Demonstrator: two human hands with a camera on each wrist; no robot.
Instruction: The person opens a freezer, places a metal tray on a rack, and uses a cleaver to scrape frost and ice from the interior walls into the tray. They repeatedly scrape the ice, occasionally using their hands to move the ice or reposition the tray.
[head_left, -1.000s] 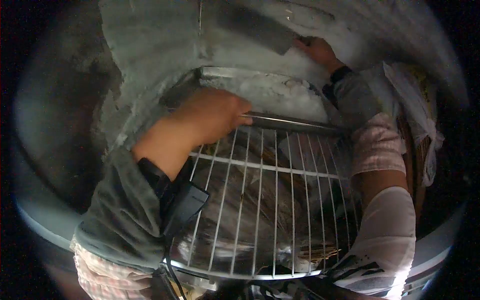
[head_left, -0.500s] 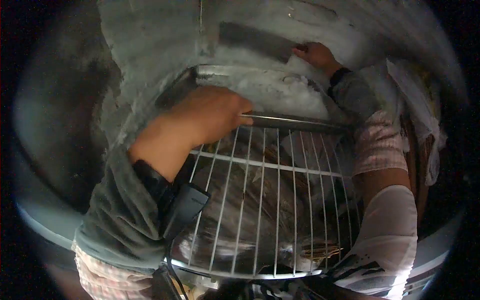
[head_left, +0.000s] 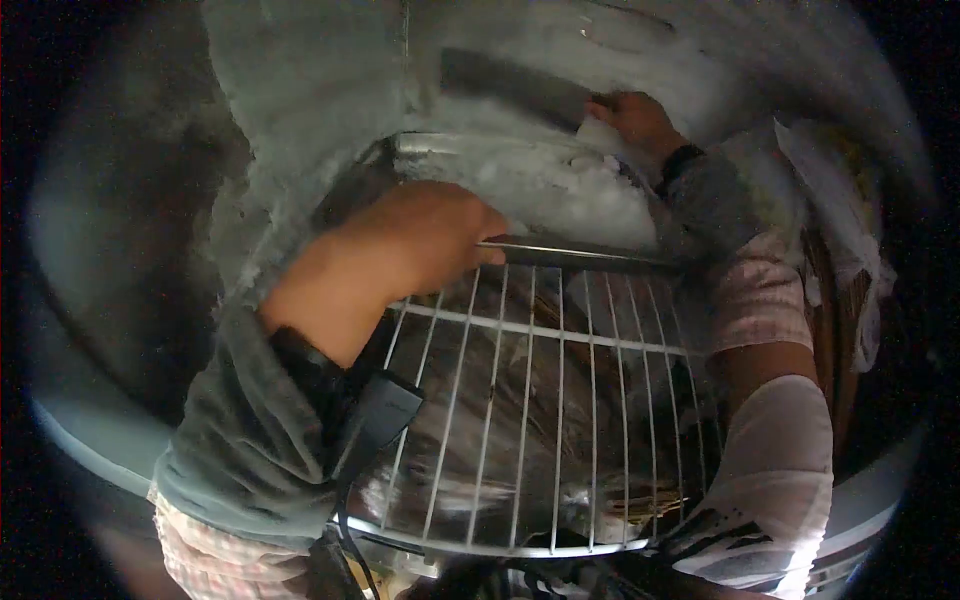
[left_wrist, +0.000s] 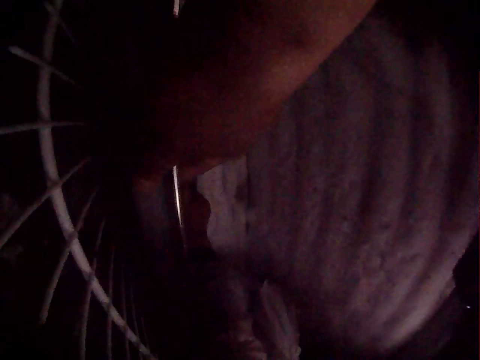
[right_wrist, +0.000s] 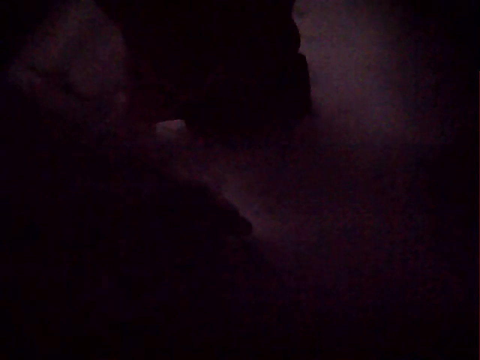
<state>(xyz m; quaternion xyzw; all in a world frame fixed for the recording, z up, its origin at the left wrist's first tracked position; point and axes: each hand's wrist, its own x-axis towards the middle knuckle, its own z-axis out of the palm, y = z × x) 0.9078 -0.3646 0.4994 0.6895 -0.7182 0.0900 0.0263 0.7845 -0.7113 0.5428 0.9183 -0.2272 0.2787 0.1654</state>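
Note:
My left hand point(head_left: 420, 235) grips the near rim of a metal tray point(head_left: 590, 254), with the thumb below the rim. Loose white frost point(head_left: 540, 185) lies in the tray. In the left wrist view the rim shows only as a thin bright line. Further back, my right hand point(head_left: 643, 122) holds one end of a flat, dark, rectangular blade point(head_left: 515, 85). The blade stretches left along the frosted wall point(head_left: 520, 35), right above the tray's far side. The right wrist view is very dark, with the hand only a black outline.
Below the tray's near rim is a white wire rack point(head_left: 540, 328), with plastic-wrapped things point(head_left: 480, 400) beneath its bars. A clear plastic bag point(head_left: 835, 220) stands at the right beside my sleeve. Thick frost point(head_left: 300, 120) coats the left wall.
The right hand has shifted slightly down with the blade, which was blurred by motion earlier. The tray's near rim sits a little lower, and the left hand keeps its grip there.

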